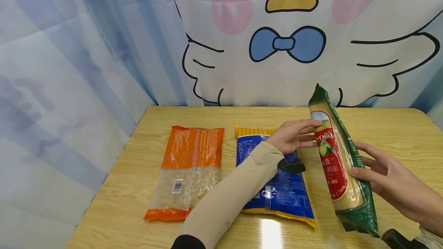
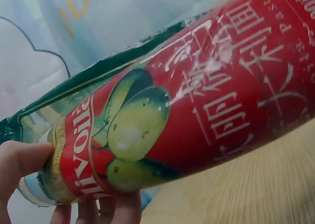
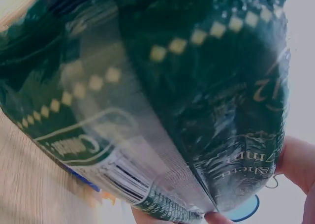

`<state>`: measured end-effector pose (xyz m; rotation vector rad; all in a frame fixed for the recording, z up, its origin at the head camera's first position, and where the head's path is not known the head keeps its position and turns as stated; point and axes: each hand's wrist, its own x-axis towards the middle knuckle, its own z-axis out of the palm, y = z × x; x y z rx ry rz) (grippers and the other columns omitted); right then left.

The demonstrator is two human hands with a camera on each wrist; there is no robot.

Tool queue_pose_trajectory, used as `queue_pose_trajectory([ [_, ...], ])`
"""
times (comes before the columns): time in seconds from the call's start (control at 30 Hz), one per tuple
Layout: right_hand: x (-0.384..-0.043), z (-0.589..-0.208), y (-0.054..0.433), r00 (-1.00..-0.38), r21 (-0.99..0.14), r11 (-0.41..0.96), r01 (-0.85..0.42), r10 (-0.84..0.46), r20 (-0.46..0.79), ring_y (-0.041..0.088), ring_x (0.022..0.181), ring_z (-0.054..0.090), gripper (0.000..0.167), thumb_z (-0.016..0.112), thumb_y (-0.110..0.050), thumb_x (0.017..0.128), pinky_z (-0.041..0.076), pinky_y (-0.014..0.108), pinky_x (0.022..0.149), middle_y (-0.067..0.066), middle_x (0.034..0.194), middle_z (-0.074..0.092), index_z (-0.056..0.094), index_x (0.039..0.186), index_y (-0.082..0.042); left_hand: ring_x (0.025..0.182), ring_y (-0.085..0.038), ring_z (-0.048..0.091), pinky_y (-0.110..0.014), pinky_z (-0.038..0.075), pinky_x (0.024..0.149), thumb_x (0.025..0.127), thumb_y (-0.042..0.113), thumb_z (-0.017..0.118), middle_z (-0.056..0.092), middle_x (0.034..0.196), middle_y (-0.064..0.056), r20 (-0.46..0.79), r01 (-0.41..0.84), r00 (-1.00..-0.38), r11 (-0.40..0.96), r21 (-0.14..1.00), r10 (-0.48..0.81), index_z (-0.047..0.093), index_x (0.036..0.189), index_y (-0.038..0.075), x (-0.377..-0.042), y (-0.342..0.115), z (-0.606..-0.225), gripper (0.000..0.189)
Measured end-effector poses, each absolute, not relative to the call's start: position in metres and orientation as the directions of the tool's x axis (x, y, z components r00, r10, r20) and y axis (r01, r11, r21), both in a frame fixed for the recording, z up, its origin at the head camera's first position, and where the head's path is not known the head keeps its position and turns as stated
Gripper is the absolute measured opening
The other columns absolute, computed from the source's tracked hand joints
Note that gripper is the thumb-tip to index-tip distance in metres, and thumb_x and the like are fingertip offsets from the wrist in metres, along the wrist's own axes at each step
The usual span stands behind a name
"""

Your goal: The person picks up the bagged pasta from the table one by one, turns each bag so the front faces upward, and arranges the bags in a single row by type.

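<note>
Both hands hold a green bag of spaghetti (image 1: 333, 164) with a red label, tilted above the right part of the table. My left hand (image 1: 294, 135) grips it near the upper end, thumb on the label side and fingers beneath, as the left wrist view shows. Lower down on its right side, my right hand (image 1: 394, 180) holds the bag with the thumb over the front edge. The right wrist view shows the green back of the spaghetti bag (image 3: 162, 101), with its seam and barcode; fingertips appear at its lower edge.
A blue bag with yellow ends (image 1: 287, 195) lies under the left forearm, partly covered by it. Left of it, an orange bag with a see-through lower half (image 1: 195, 149) lies flat on the wooden table (image 1: 117, 203). A printed curtain (image 1: 283, 80) hangs behind the table.
</note>
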<state>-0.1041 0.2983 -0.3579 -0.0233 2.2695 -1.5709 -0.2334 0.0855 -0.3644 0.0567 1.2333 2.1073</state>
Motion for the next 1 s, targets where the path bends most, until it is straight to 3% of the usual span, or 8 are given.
queue_pose_trajectory([
  [0.13, -0.105, -0.359, 0.299, -0.919, -0.905, 0.357, 0.233, -0.223, -0.324, 0.019, 0.106, 0.062, 0.079, 0.043, -0.027, 0.108, 0.058, 0.038, 0.082, 0.033, 0.147, 0.027, -0.017, 0.157, -0.010, 0.099, -0.032, 0.071, -0.050, 0.055, 0.094, 0.091, 0.014, 0.072, 0.074, 0.100, -0.007, -0.304, -0.506, -0.809, -0.333, 0.796, 0.503, 0.074, 0.103, 0.012, -0.229, 0.088, -0.363, 0.013],
  [0.3, -0.105, -0.358, 0.298, -0.899, -0.881, 0.378, 0.284, -0.215, -0.382, 0.026, 0.114, 0.059, 0.082, 0.039, -0.034, 0.109, 0.058, 0.038, 0.084, 0.040, 0.153, 0.011, -0.023, 0.154, -0.005, 0.104, -0.040, 0.069, -0.051, 0.056, 0.090, 0.088, 0.010, 0.074, 0.074, 0.095, -0.008, -0.322, -0.486, -0.840, -0.345, 0.803, 0.436, 0.074, 0.102, 0.012, -0.223, 0.092, -0.359, 0.014],
  [0.4, -0.105, -0.356, 0.299, -0.887, -0.852, 0.425, 0.307, -0.198, -0.418, 0.046, 0.126, 0.046, 0.084, 0.038, -0.039, 0.108, 0.052, 0.056, 0.096, 0.042, 0.154, 0.002, -0.024, 0.153, -0.006, 0.099, -0.040, 0.071, -0.052, 0.057, 0.088, 0.086, 0.008, 0.076, 0.074, 0.093, -0.009, -0.343, -0.482, -0.856, -0.360, 0.799, 0.386, 0.073, 0.103, 0.011, -0.220, 0.095, -0.357, 0.017],
  [0.53, -0.103, -0.355, 0.299, -0.916, -0.815, 0.534, 0.226, -0.169, -0.364, 0.064, 0.129, 0.027, 0.082, 0.041, -0.041, 0.107, 0.045, 0.070, 0.094, 0.043, 0.152, 0.007, -0.012, 0.157, -0.005, 0.097, -0.040, 0.072, -0.052, 0.057, 0.086, 0.085, 0.005, 0.076, 0.074, 0.093, -0.011, -0.356, -0.469, -0.873, -0.374, 0.800, 0.334, 0.071, 0.110, 0.009, -0.216, 0.096, -0.356, 0.025],
  [0.7, -0.101, -0.357, 0.295, -0.945, -0.789, 0.602, 0.124, -0.172, -0.279, 0.061, 0.124, 0.039, 0.083, 0.054, -0.034, 0.103, 0.055, 0.062, 0.081, 0.039, 0.149, 0.023, -0.001, 0.159, -0.007, 0.094, -0.040, 0.072, -0.053, 0.057, 0.084, 0.085, 0.003, 0.077, 0.073, 0.093, -0.010, -0.365, -0.455, -0.886, -0.386, 0.802, 0.286, 0.069, 0.111, 0.009, -0.212, 0.098, -0.355, 0.028],
  [0.9, -0.101, -0.358, 0.292, -0.954, -0.792, 0.606, 0.078, -0.184, -0.235, 0.059, 0.119, 0.045, 0.090, 0.064, -0.026, 0.098, 0.058, 0.057, 0.077, 0.040, 0.142, 0.029, 0.000, 0.157, -0.002, 0.089, -0.037, 0.073, -0.052, 0.058, 0.082, 0.084, 0.006, 0.078, 0.072, 0.092, -0.009, -0.379, -0.449, -0.892, -0.380, 0.809, 0.247, 0.070, 0.108, 0.011, -0.206, 0.104, -0.351, 0.026],
  [1.0, -0.101, -0.359, 0.291, -0.962, -0.798, 0.599, 0.068, -0.174, -0.212, 0.048, 0.113, 0.054, 0.091, 0.066, -0.023, 0.097, 0.060, 0.048, 0.075, 0.038, 0.140, 0.033, 0.001, 0.157, -0.001, 0.086, -0.036, 0.074, -0.051, 0.059, 0.081, 0.084, 0.008, 0.079, 0.072, 0.090, -0.008, -0.379, -0.439, -0.897, -0.363, 0.822, 0.227, 0.071, 0.105, 0.014, -0.205, 0.105, -0.349, 0.023],
])
